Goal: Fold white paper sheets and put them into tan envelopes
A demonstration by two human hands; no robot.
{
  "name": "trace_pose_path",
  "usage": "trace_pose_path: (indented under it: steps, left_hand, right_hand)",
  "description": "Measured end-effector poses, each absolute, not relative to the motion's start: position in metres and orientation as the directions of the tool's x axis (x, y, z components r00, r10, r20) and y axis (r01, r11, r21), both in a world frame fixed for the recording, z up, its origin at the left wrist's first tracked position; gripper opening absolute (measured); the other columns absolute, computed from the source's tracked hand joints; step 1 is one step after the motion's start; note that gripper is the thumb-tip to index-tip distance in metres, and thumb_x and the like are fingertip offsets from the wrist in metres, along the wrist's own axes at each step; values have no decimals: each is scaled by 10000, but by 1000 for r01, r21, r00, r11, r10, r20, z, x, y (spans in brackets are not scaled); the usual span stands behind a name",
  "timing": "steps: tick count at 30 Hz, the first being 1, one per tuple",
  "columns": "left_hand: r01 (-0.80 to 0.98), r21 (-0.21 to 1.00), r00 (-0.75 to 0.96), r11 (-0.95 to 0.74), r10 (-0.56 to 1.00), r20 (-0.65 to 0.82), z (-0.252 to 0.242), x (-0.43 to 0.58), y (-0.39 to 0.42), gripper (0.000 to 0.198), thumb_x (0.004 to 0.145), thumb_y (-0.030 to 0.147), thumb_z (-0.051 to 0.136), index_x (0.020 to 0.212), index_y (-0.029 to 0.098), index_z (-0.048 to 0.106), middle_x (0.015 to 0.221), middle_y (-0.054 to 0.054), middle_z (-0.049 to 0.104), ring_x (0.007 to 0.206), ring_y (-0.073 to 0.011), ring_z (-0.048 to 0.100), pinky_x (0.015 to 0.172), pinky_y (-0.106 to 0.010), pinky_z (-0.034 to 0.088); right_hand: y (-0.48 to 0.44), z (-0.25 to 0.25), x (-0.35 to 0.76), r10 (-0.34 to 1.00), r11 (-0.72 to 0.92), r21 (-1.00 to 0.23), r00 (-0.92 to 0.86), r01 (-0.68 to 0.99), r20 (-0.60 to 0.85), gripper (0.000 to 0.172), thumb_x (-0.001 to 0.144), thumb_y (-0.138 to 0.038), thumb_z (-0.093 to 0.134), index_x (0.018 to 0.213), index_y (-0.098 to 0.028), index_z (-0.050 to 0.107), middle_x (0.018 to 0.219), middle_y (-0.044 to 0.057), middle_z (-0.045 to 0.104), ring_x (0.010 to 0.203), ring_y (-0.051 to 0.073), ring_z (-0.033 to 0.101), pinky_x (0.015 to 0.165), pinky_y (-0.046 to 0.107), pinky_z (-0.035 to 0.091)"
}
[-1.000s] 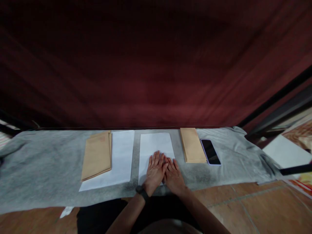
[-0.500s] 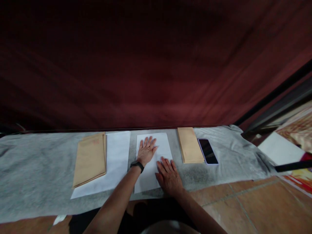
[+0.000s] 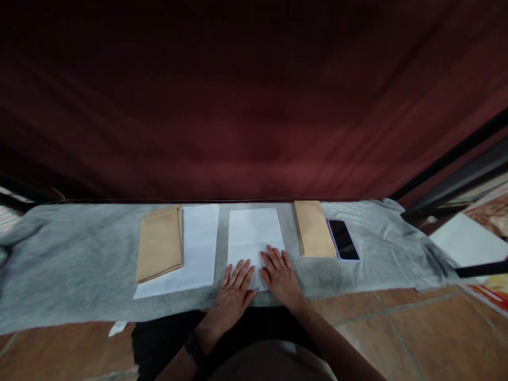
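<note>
A sheet of white paper (image 3: 256, 230) lies flat on the grey cloth in front of me. My left hand (image 3: 234, 291), with a dark band at the wrist, rests its spread fingers on the paper's near left corner. On the near right part of the same sheet lies my right hand (image 3: 281, 278), palm down and fingers stretched out. Neither hand holds anything. To the left, several brown envelopes (image 3: 161, 243) lie on top of more white paper (image 3: 200, 243). A stack of brown envelopes (image 3: 315, 230) sits to the right of my right hand.
A phone (image 3: 343, 239) in a light purple case lies beside the right-hand envelopes. The grey cloth (image 3: 87, 264) covers the long surface, with a dark red curtain (image 3: 254, 132) hanging behind it. Tiled floor (image 3: 436, 328) shows along the near side.
My left hand has slid from the upper part of the paper down to its near edge. My right hand stays on the right side. The view has shifted slightly.
</note>
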State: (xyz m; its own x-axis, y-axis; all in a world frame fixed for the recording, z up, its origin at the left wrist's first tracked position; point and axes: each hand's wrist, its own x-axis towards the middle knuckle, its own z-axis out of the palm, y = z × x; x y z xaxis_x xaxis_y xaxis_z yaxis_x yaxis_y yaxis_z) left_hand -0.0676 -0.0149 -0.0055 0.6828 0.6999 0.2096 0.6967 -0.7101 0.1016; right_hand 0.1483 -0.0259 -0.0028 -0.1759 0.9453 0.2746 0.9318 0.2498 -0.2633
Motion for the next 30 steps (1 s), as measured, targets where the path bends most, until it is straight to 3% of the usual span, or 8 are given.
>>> trace_pose_path:
  steps: [9,16,21,24,27,30]
  left_hand:
    - [673,76,730,-736,677,93,0,-79,-15,502,951,245,419,1447,189,465,1533,-127,469,1436,-247,412,1192,-479,306]
    - [670,121,731,-732,680,65,19,-85,-15,522,897,63,407,1382,210,531,1467,-86,557,1378,-180,488,1162,-381,365]
    - [673,259,702,-693,709,74,34,-94,-28,461,903,63,444,1313,210,593,1379,-79,632,1281,-191,579,1109,-386,443]
    - [637,411,691,-652,720,71,44,-102,-40,353,960,135,432,1211,230,661,1279,-58,695,1199,-194,637,1060,-380,494]
    - [587,609,627,-533,775,73,50,-114,-44,276,982,263,480,1145,273,701,1202,-23,731,1113,-188,681,990,-336,543]
    - [533,768,493,-354,868,58,46,-125,-37,316,907,359,615,1205,288,690,1260,-37,709,1146,-216,671,984,-347,553]
  right_hand:
    - [-30,-2,153,941,282,-280,-208,918,265,480,1014,-315,489,1484,-220,456,1567,104,409,1443,257,391,1201,521,277]
    - [-53,13,178,887,461,-379,-421,802,189,517,985,-378,552,1472,-223,472,1541,94,453,1431,226,413,1203,488,323]
    - [-69,15,202,877,473,-494,-446,729,180,470,940,-264,587,1409,-277,556,1448,54,569,1363,225,505,1180,486,379]
    - [-75,14,212,905,418,-595,-375,687,203,385,948,-194,534,1297,-299,657,1314,43,675,1263,233,600,1147,505,421]
    - [-77,17,212,939,334,-712,-285,618,193,292,976,-262,526,1185,-297,727,1183,46,740,1145,254,675,1058,480,511]
    - [-77,25,206,949,268,-820,-285,506,135,289,994,-352,528,1199,-296,723,1190,42,737,1139,255,678,1013,436,543]
